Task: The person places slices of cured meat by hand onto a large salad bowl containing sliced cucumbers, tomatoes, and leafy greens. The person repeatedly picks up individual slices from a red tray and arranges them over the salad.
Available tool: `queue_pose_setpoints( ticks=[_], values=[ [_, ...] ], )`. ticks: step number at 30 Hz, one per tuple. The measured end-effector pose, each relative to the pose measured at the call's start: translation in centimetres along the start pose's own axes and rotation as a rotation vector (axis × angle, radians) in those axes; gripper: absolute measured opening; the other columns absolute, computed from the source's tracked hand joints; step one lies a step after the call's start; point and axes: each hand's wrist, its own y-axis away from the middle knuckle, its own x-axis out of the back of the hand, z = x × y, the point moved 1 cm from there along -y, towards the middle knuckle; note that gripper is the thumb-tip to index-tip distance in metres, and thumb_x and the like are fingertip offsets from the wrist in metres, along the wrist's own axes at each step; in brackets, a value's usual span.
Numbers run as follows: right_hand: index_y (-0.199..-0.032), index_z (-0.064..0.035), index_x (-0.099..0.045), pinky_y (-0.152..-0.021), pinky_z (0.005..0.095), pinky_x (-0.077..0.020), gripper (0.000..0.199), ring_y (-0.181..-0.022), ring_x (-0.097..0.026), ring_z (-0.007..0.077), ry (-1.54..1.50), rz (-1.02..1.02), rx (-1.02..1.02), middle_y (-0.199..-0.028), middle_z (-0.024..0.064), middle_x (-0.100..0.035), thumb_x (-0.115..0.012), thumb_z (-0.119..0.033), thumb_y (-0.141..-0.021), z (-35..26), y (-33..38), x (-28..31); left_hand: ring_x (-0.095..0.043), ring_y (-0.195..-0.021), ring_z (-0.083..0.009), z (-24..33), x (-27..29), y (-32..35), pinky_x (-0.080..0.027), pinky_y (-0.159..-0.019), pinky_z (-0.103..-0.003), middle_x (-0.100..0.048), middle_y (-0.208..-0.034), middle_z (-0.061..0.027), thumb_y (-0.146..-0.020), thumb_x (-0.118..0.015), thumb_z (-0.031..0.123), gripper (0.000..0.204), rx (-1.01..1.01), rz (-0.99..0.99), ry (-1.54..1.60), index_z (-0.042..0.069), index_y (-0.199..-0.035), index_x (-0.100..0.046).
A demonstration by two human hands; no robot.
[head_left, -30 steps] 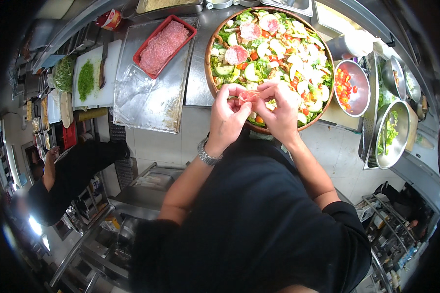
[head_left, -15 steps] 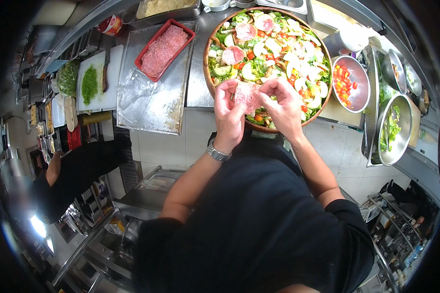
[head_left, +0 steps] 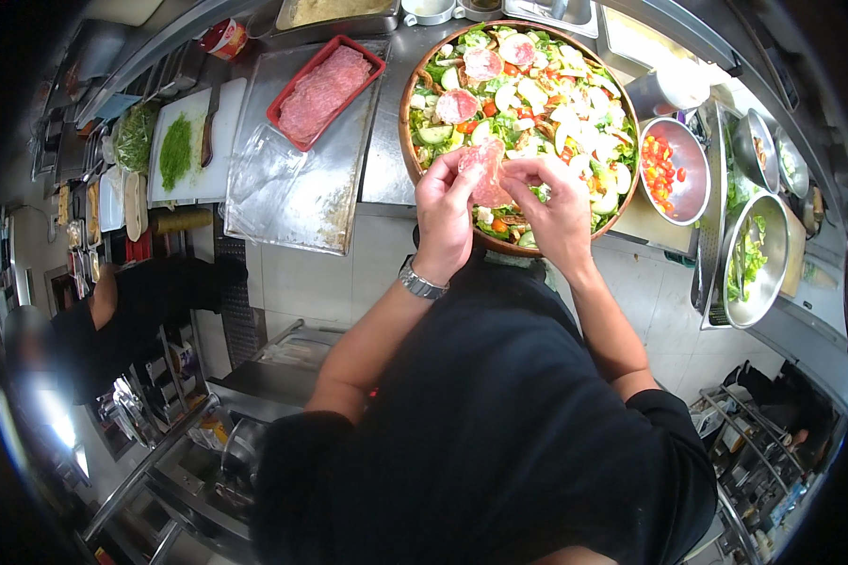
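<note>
Over the near rim of the wooden salad bowl (head_left: 407,141), left hand (head_left: 445,209) and right hand (head_left: 554,205) are together, fingers pinched on one pink slice of cured meat (head_left: 486,171) held just above the greens. Three slices already lie on the far half of the salad; the near half shows none. More slices wait in the red tray (head_left: 375,68) on the desk (head_left: 386,169). Judged partway through: placing appears unfinished.
</note>
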Motion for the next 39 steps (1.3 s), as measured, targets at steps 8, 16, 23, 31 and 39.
queue_pose_setpoints(
  ticks=[8, 16, 23, 31, 39],
  values=[
    [-0.099, -0.0029, -0.076, -0.097, 0.0368, -0.0519, 0.013, -0.109, -0.066, 0.0259, 0.269, -0.051, 0.364, -0.12, 0.008, -0.069, -0.078, -0.005, -0.086, -2.8, -1.0, 1.6, -0.061, -0.08, -0.0119, 3.0, -0.5, -0.1, -0.051, -0.076, -0.027, -0.064, -0.095, -0.0059, -0.097, -0.064, 0.006, 0.017, -0.351, -0.097, -0.598, -0.002, -0.109, -0.074],
    [-0.093, -0.0016, -0.072, -0.091, 0.0358, -0.0543, 0.013, -0.1, -0.071, 0.0243, -0.106, -0.141, 0.19, -0.106, 0.0111, -0.074, -0.08, -0.01, -0.087, -1.5, -2.4, 1.0, -0.063, -0.079, -0.0163, 4.5, 0.0, -0.3, -0.053, -0.074, -0.03, -0.063, -0.093, -0.0083, -0.092, -0.065, 0.003, 0.016, -0.465, -0.217, -0.727, -0.001, -0.105, -0.075],
    [-0.094, -0.0072, -0.075, -0.079, 0.0357, -0.0529, 0.015, -0.085, -0.067, 0.0222, 0.014, -0.201, 0.074, -0.089, 0.007, -0.071, -0.083, -0.017, -0.085, 0.7, -2.5, 0.0, -0.066, -0.098, -0.0137, 4.7, 1.4, -0.7, -0.053, -0.088, -0.029, -0.068, -0.107, -0.0068, -0.097, -0.062, 0.001, 0.018, -0.281, -0.314, -0.797, -0.002, -0.111, -0.073],
    [-0.097, -0.0093, -0.076, -0.074, 0.035, -0.054, 0.017, -0.081, -0.067, 0.0214, 0.081, -0.161, 0.02, -0.087, 0.0079, -0.071, -0.083, -0.021, -0.086, 1.9, -1.9, -0.7, -0.069, -0.096, -0.0122, 4.2, 2.4, -1.6, -0.056, -0.085, -0.027, -0.072, -0.108, -0.0079, -0.098, -0.062, 0.0, 0.023, -0.027, -0.381, -0.628, -0.004, -0.12, -0.066],
    [-0.102, -0.0087, -0.077, -0.077, 0.0339, -0.0564, 0.019, -0.084, -0.072, 0.0191, 0.031, -0.184, -0.011, -0.091, 0.0082, -0.074, -0.082, -0.019, -0.087, 2.7, -1.5, -0.5, -0.07, -0.094, -0.0125, 3.4, 2.8, -2.5, -0.058, -0.083, -0.028, -0.073, -0.106, -0.009, -0.1, -0.065, 0.002, 0.018, 0.014, -0.402, -0.599, -0.004, -0.117, -0.066]
  ],
)
